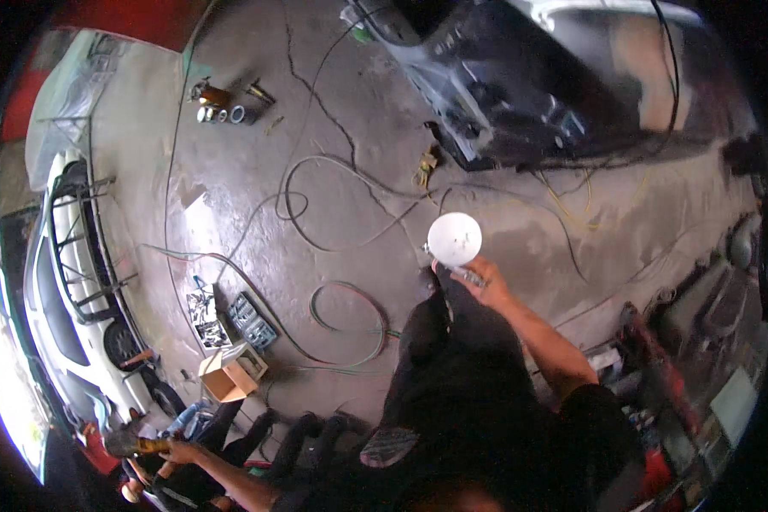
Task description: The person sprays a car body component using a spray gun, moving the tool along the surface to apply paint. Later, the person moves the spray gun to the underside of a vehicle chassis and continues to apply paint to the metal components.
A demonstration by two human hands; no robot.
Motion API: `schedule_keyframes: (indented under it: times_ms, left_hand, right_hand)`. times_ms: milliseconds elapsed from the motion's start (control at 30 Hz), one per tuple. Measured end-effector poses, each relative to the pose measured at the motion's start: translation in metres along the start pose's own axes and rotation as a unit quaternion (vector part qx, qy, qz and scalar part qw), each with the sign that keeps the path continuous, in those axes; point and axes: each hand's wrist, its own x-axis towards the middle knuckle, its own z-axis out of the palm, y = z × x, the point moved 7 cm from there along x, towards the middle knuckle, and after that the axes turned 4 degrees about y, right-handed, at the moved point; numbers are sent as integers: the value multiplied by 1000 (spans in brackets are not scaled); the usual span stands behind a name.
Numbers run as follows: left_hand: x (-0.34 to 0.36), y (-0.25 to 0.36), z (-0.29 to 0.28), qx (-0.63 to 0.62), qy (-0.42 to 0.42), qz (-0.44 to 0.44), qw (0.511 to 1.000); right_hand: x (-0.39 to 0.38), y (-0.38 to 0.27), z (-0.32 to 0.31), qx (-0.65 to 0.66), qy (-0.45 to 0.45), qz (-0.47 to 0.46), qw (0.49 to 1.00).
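Note:
My right hand (490, 287) is closed around the metal handle of what looks like a spray gun (468, 275). On top of it sits a round white cup (454, 239) with small specks, in front of my dark trousers. Far out at the lower left, my left hand (179, 450) is wrapped around the yellow part of a long yellow-and-dark tool (135, 445); its exact kind is too small and blurred to tell.
Hoses (350, 328) loop across the concrete floor. An open cardboard box (227, 377) stands beside tool trays (254, 321). Dark car body parts (520, 94) lie ahead right; a white vehicle (77, 324) is at left. Another person (188, 469) is close by my left hand.

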Motion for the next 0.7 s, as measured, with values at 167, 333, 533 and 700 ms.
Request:
schedule_keyframes:
  times_ms: [167, 333, 533, 700]
  left_hand:
    - [-55, -81, 12, 22, -289, 74, 954]
    - [-329, -44, 124, -138, -482, -144, 853]
    - [-560, -18, 148, -22, -614, -74, 786]
    - [-670, -22, 162, 30, -680, 5, 733]
  right_hand:
    - [-16, 12, 14, 38, -23, 86, 995]
    - [-44, 48, 1, 37, 63, 106, 992]
    - [-65, 95, -17, 73, 56, 118, 989]
    - [-71, 170, -26, 97, 56, 97, 989]
